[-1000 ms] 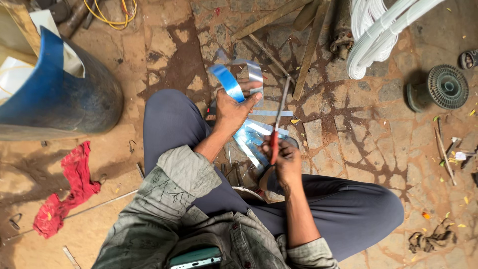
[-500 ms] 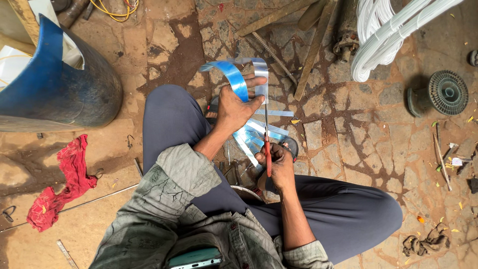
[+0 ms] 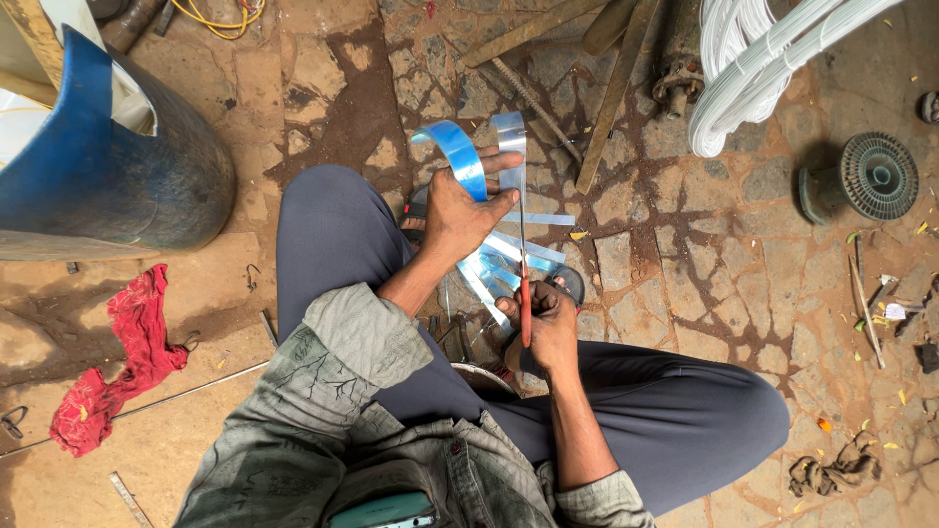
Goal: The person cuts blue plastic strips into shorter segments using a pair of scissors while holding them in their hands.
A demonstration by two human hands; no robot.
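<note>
My left hand (image 3: 460, 213) grips a curled strip of shiny blue-tinted sheet metal (image 3: 458, 149), holding it up in front of my knee. My right hand (image 3: 548, 323) is closed on the red handles of metal snips (image 3: 524, 298), whose long blades point up along the straight part of the strip near my left fingers. Several cut metal strips (image 3: 509, 256) lie on the stone floor between my hands. I sit cross-legged in dark trousers, and the snips' blade tips are partly hidden against the strip.
A blue drum (image 3: 108, 171) stands at the left, a red rag (image 3: 117, 357) below it. Rusty rods and bars (image 3: 548, 68) lie ahead, a coil of white wire (image 3: 763, 59) at top right, a round ribbed metal part (image 3: 871, 178) at right.
The snips have swung from slanted to nearly upright along the strip. My left hand has lifted the curled strip a little higher and further forward.
</note>
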